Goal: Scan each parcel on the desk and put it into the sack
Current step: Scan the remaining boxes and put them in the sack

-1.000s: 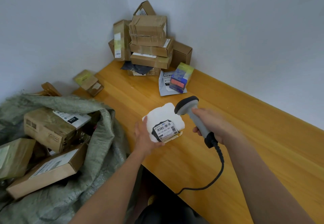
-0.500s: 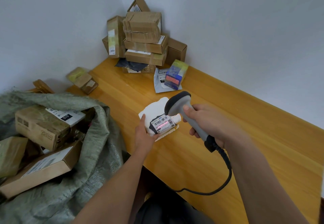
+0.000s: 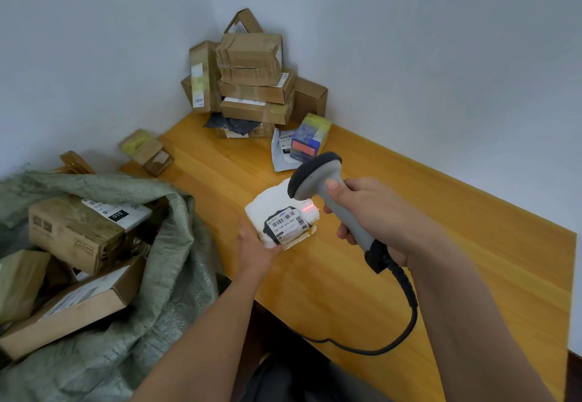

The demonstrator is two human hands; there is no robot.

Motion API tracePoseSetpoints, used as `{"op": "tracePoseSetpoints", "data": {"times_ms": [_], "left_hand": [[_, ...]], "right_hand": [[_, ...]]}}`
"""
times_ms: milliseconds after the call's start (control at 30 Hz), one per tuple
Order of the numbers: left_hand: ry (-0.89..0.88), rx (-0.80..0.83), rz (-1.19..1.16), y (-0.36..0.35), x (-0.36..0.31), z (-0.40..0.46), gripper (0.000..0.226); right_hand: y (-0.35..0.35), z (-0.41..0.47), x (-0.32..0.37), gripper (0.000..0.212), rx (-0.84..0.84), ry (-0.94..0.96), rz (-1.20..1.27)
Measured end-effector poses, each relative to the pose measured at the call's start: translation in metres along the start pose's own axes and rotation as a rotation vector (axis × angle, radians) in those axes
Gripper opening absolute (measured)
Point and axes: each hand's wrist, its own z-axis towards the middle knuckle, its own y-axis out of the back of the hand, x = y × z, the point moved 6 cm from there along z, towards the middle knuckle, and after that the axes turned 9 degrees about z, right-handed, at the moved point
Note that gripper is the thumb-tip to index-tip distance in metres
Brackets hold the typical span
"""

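Parcel lying near bench front edge, label up for reading; left hand fingers cupping its near corner, steadying. Right hand wrapping scanner, aiming down; red beam falling just beside label. Sack gaping at left, ready.

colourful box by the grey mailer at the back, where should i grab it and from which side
Take the colourful box across its two long side faces, coming from above and the front. It stands partly on the grey mailer, with its near and top faces open to you. The cardboard stack crowds it behind and to the left, so fingers likely fit best from the desk's open side.
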Motion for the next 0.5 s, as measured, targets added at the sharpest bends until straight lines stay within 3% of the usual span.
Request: {"op": "tracePoseSetpoints", "data": {"times_ms": [233,500], "left_hand": [[0.076,0.033,0.147,0.003,0.011,0.002,0.119],[0.169,0.133,0.124,0.002,0.018,0.002,0.111]], "right_hand": [[0.004,-0.008,0.006,0.033,0.014,0.018,0.002],[0.003,-0.007,0.012,0.032,0.029,0.039,-0.018]]}}
